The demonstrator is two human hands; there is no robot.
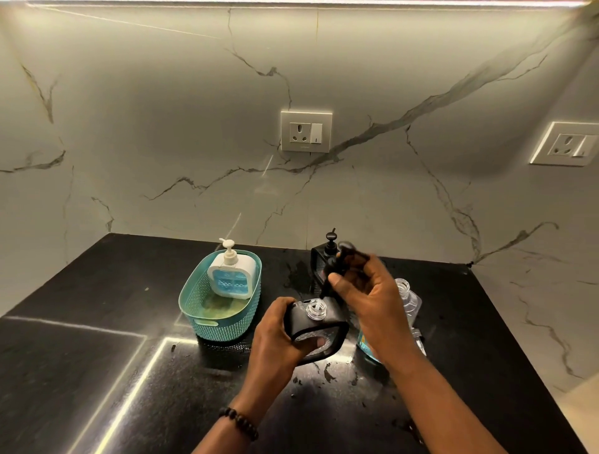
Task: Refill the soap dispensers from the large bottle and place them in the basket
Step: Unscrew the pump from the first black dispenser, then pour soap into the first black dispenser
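Setting: domestic kitchen counter. A polished black stone countertop (97,324) is backed by a white marble-veined wall (162,129), lit by a light strip (291,3) along the top edge. Two switched wall sockets (306,132) (565,144) are set into the wall (one central, one at right). Wet patches are seen on the countertop.

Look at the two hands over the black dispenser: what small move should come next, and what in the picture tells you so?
Probably the large bottle comes next: the black dispenser, held by the left hand, has its clear neck open. The right hand holds the black pump lifted off, so it should likely set that on the counter first. The white dispenser already stands in the basket.
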